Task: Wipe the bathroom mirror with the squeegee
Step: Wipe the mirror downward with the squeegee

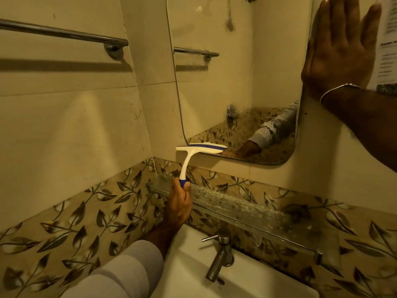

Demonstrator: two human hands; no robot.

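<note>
White squeegee (200, 148) lies with its blade level across the mirror (236, 82) bottom-left corner, straight above the left hand (179, 203) gripping its handle; right hand (341, 46) spread flat by the mirror's right edge.

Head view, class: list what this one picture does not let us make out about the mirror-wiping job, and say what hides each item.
- Top of the mirror: cut off by the upper frame edge.
- Grip of the squeegee: wrapped by the left hand.
- Right hand: fingertips cut off by the frame top.
- Printed notice: blurred, text unreadable.
- Washbasin: mostly cut off by the lower edge.
</note>
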